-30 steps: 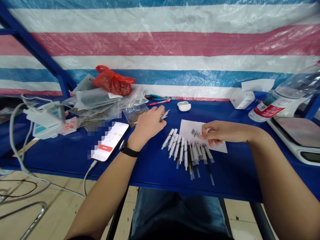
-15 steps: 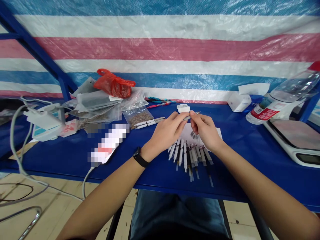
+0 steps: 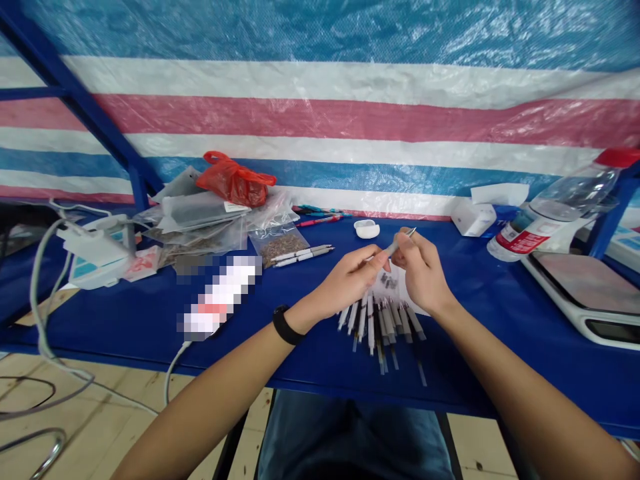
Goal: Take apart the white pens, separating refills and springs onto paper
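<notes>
L hand [image 3: 347, 275], R hand [image 3: 421, 273], pinching pen part [image 3: 399, 243]

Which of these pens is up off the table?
The slim silver pen held between the left hand and right hand; all the others lie on the table.

Two bare forearms angle in from the bottom corners. L hand [image 3: 345, 277] and R hand [image 3: 423, 273] meet mid-frame, R fingers [image 3: 404, 243] pinched; each wrist sits low, outside the grip.

Head-worn view faces down and forward, seemingly near the table [image 3: 100, 330]
</notes>
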`<state>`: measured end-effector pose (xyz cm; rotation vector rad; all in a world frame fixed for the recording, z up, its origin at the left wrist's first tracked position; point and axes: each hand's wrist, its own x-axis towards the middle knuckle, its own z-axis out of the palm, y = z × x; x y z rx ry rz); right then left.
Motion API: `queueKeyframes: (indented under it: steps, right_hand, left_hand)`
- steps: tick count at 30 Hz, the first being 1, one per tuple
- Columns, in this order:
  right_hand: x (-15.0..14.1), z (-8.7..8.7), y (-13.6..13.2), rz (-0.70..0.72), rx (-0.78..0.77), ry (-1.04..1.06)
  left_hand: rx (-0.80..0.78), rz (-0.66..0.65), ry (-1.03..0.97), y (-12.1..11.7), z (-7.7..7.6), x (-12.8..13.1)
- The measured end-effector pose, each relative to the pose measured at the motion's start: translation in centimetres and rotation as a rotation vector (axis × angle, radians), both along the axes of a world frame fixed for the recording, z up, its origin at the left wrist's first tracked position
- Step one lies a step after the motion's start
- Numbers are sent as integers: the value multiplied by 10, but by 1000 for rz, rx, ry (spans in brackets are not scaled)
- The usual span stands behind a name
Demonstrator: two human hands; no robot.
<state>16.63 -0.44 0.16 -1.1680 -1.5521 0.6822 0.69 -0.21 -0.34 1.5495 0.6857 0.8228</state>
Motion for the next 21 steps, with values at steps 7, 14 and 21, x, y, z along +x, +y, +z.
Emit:
queueKeyframes:
  steps: [7, 14, 21]
  right_hand:
    - [1, 11, 5, 33, -4, 170]
    - [9, 14, 7, 111, -161, 390]
    - [10, 13, 9, 85, -181, 494]
  left_hand:
    - [-228, -30, -116, 0, 5, -3]
    - [-303, -19, -133, -1, 6, -2]
    - [-302, -22, -129, -2, 8, -3]
